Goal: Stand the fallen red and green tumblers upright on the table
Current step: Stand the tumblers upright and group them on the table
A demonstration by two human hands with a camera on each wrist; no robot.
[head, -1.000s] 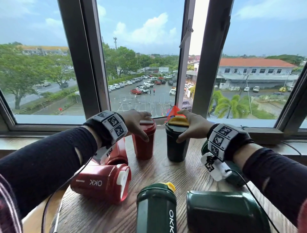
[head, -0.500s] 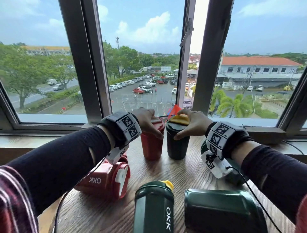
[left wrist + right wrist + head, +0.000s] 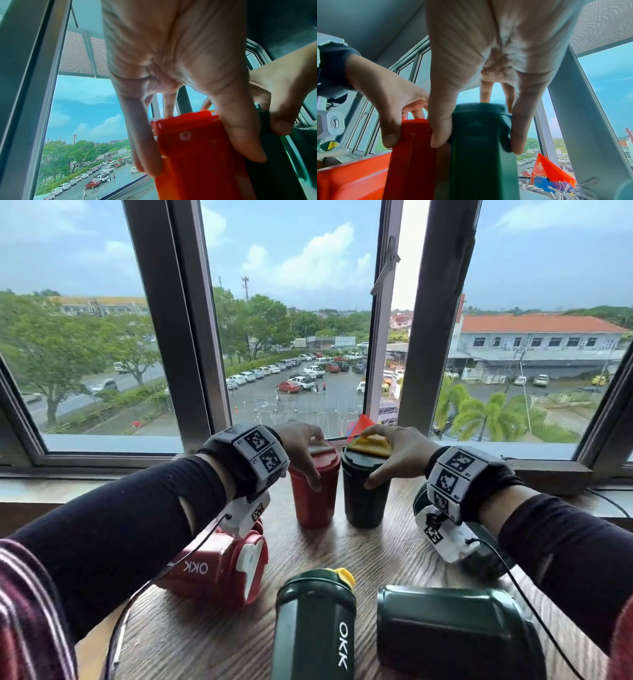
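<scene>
Head view: left hand (image 3: 301,446) grips the upright red tumbler (image 3: 313,491) from above; right hand (image 3: 394,453) grips the upright green tumbler (image 3: 364,494), just beside it at 3 o'clock, on the table (image 3: 342,549).

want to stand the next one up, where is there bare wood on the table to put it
Bare table lies in front of the upright red tumbler and upright green tumbler, ahead of the fallen green tumbler. The near edge is crowded: the fallen red tumbler left, another fallen green one right.
</scene>
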